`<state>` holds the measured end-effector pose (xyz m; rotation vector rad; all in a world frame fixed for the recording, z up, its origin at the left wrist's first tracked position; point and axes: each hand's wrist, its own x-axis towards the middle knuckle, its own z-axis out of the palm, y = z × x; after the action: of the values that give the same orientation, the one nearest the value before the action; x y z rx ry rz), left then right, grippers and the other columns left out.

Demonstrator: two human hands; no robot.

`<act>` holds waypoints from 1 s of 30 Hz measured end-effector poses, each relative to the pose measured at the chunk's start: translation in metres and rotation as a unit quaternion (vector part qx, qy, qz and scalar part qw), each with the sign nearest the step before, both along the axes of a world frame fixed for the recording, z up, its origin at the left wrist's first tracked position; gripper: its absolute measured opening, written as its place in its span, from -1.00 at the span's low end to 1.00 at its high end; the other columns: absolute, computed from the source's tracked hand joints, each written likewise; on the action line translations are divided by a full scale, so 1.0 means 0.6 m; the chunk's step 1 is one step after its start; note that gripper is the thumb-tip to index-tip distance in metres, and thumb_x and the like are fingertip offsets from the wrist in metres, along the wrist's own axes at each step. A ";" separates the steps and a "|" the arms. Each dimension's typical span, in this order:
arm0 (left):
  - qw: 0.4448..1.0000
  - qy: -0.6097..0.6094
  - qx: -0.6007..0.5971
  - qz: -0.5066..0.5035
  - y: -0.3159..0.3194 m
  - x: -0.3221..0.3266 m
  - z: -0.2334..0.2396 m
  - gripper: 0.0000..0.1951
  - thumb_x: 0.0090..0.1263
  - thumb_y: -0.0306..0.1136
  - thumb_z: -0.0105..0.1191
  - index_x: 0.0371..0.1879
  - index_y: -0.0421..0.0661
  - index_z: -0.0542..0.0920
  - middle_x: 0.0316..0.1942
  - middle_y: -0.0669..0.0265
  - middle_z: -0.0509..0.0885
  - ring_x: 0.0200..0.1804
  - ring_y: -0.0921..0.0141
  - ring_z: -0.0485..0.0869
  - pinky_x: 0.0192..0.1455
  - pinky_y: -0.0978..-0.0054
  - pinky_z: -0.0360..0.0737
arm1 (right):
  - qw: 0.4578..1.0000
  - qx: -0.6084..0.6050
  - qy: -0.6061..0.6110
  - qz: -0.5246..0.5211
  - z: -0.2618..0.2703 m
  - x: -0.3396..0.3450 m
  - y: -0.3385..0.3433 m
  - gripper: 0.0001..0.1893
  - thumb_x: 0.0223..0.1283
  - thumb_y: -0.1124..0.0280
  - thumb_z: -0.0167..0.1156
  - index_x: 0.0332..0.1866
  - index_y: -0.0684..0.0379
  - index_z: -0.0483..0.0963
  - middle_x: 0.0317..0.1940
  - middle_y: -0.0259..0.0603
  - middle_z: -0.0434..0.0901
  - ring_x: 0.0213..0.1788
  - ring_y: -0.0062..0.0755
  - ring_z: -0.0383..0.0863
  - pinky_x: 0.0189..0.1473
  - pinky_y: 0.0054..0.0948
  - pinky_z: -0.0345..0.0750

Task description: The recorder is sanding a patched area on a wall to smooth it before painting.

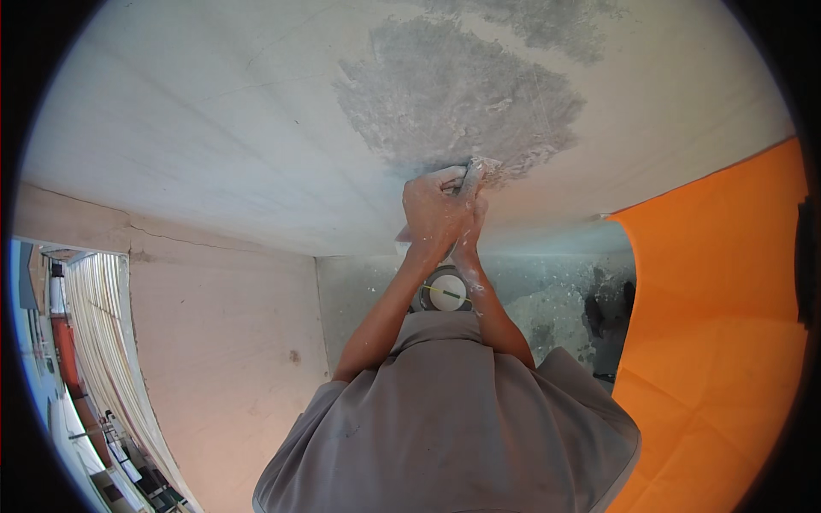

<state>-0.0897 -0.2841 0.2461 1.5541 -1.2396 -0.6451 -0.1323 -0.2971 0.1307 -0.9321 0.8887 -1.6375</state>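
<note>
My left hand [433,202], dusted white, is raised against a pale wall at the lower edge of a rough grey patch [455,96]. Its fingers are curled, and the thumb side meets the wall beside flaking plaster [489,165]. Partly behind it is my right hand [478,215], with white smears along the wrist and forearm. Both hands come together at one spot, and their overlap hides what is between them. A thin flat piece [404,237] with a reddish-brown corner shows past the left wrist; I cannot tell which hand holds it.
Below my forearms stands a round dark-rimmed container [424,299] with white contents and a yellow strip across it. White spots mark the grey floor [539,301]. An orange sheet [712,308] hangs at the right. At the left, a cracked side wall [218,308] borders an opening [96,308].
</note>
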 end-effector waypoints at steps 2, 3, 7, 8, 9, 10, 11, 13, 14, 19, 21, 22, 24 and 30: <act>1.000 0.006 -0.020 -0.001 -0.008 -0.001 -0.022 -0.67 0.41 -0.18 0.34 -0.33 -0.27 0.75 -0.66 0.30 0.64 -0.49 0.67 0.41 -0.45 0.50 0.43 | 0.997 -0.024 0.031 -0.062 -0.009 -0.018 0.003 -0.48 0.62 -0.01 0.04 -0.37 0.24 0.55 -0.60 -0.42 0.50 -0.57 -0.60 0.49 -0.57 -0.45 0.38; 0.999 0.006 0.017 -0.040 -0.010 0.016 -0.059 -0.67 0.41 -0.14 0.34 -0.29 -0.24 0.78 -0.63 0.26 0.69 -0.52 0.64 0.46 -0.44 0.47 0.46 | 0.993 0.083 0.070 0.042 -0.038 -0.050 0.006 -0.47 0.62 0.01 0.03 -0.39 0.25 0.54 -0.60 -0.38 0.50 -0.55 -0.55 0.50 -0.51 -0.41 0.41; 0.982 0.001 0.145 -0.125 0.008 0.073 -0.178 -0.68 0.44 -0.11 0.32 -0.17 -0.16 0.82 -0.45 0.22 0.82 -0.41 0.58 0.66 -0.29 0.49 0.59 | 0.884 0.118 0.390 0.227 -0.078 -0.138 0.021 -0.47 0.66 0.05 -0.05 -0.36 0.29 0.51 -0.50 -0.22 0.53 -0.42 -0.45 0.53 -0.29 -0.36 0.48; 0.981 0.000 0.146 -0.126 0.023 0.083 -0.215 -0.68 0.44 -0.11 0.32 -0.17 -0.16 0.82 -0.45 0.22 0.82 -0.41 0.58 0.66 -0.29 0.49 0.59 | 0.885 0.119 0.389 0.227 -0.089 -0.160 0.036 -0.47 0.66 0.05 -0.05 -0.36 0.29 0.51 -0.50 -0.22 0.53 -0.42 -0.45 0.53 -0.29 -0.36 0.48; 0.983 0.037 0.127 -0.126 0.033 0.096 -0.252 -0.67 0.47 -0.10 0.29 -0.12 -0.17 0.81 -0.35 0.22 0.84 -0.33 0.57 0.69 -0.21 0.51 0.62 | 0.873 0.103 0.422 0.221 -0.105 -0.179 0.046 -0.50 0.68 0.05 -0.09 -0.24 0.28 0.55 -0.45 -0.20 0.53 -0.36 -0.45 0.51 -0.26 -0.38 0.47; 0.983 0.075 0.110 -0.129 0.037 0.101 -0.262 -0.65 0.50 -0.10 0.26 -0.07 -0.18 0.81 -0.26 0.22 0.86 -0.25 0.57 0.72 -0.13 0.53 0.64 | 0.860 0.092 0.454 0.212 -0.105 -0.194 0.051 -0.51 0.69 0.06 -0.12 -0.13 0.27 0.59 -0.40 -0.19 0.52 -0.30 -0.45 0.49 -0.22 -0.40 0.46; 0.983 0.075 0.110 -0.130 0.040 0.108 -0.272 -0.65 0.50 -0.10 0.26 -0.07 -0.18 0.81 -0.26 0.22 0.86 -0.25 0.57 0.72 -0.13 0.53 0.64 | 0.861 0.092 0.455 0.210 -0.103 -0.212 0.052 -0.51 0.69 0.06 -0.12 -0.13 0.27 0.59 -0.40 -0.19 0.52 -0.30 -0.45 0.49 -0.22 -0.40 0.46; 0.966 0.168 0.169 -0.095 0.051 0.124 -0.277 -0.60 0.58 -0.08 0.16 -0.03 -0.23 0.80 -0.13 0.22 0.86 -0.18 0.54 0.71 -0.02 0.53 0.64 | 0.875 0.176 0.328 0.310 -0.027 -0.232 0.060 -0.53 0.71 0.11 -0.17 0.20 0.27 0.55 -0.35 -0.20 0.52 -0.20 -0.46 0.48 -0.13 -0.41 0.48; 0.966 0.169 0.169 -0.093 0.054 0.133 -0.282 -0.60 0.58 -0.08 0.16 -0.03 -0.23 0.80 -0.13 0.22 0.86 -0.18 0.54 0.71 -0.02 0.53 0.64 | 0.874 0.176 0.329 0.311 -0.007 -0.233 0.061 -0.53 0.71 0.11 -0.17 0.20 0.27 0.55 -0.35 -0.20 0.52 -0.20 -0.46 0.48 -0.13 -0.41 0.48; 0.952 0.266 0.149 -0.031 0.070 0.162 -0.288 -0.55 0.66 -0.03 -0.01 -0.01 -0.20 0.77 -0.11 0.25 0.86 -0.77 0.70 0.16 -0.70 0.65 0.19 | 0.877 0.115 0.202 0.421 0.104 -0.226 0.036 -0.54 0.73 0.23 -0.21 0.45 0.29 0.38 -0.45 -0.38 0.41 -0.48 -0.63 0.39 -0.36 -0.59 0.43; 0.945 0.282 0.160 -0.036 0.084 0.174 -0.294 -0.48 0.67 0.05 -0.08 0.04 -0.18 0.74 -0.10 0.25 0.86 -0.76 0.68 0.16 -0.71 0.63 0.18 | 0.877 0.138 0.166 0.429 0.137 -0.215 0.039 -0.55 0.73 0.25 -0.21 0.47 0.28 0.37 -0.45 -0.41 0.40 -0.51 -0.68 0.33 -0.41 -0.63 0.39; 0.931 0.321 0.173 -0.026 0.091 0.179 -0.300 -0.43 0.66 0.13 -0.12 0.09 -0.17 0.72 -0.04 0.27 0.83 -0.70 0.68 0.23 -0.68 0.64 0.20 | 0.876 0.158 0.126 0.438 0.144 -0.210 0.041 -0.56 0.72 0.28 -0.20 0.48 0.27 0.35 -0.45 -0.44 0.38 -0.55 -0.74 0.28 -0.46 -0.68 0.34; 0.913 0.364 0.186 -0.012 0.108 0.186 -0.319 -0.38 0.65 0.20 -0.16 0.14 -0.16 0.69 0.01 0.29 0.81 -0.64 0.68 0.30 -0.65 0.65 0.22 | 0.863 0.160 0.114 0.465 0.148 -0.205 0.040 -0.55 0.72 0.27 -0.18 0.50 0.26 0.33 -0.43 -0.45 0.37 -0.50 -0.72 0.30 -0.42 -0.65 0.34; 0.667 0.717 0.203 0.027 0.192 0.214 -0.443 -0.15 0.50 0.48 -0.24 0.36 -0.10 0.51 0.21 0.32 0.58 -0.24 0.44 0.51 -0.22 0.39 0.52 | 0.854 0.175 0.173 0.459 0.081 -0.153 0.089 -0.56 0.69 0.30 -0.13 0.52 0.22 0.30 -0.40 -0.46 0.37 -0.42 -0.70 0.34 -0.38 -0.61 0.35</act>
<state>0.0385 -0.1689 -0.0198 0.8252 0.2085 -1.7053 -0.2241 -0.2435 0.1796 -1.1551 0.7511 -0.4746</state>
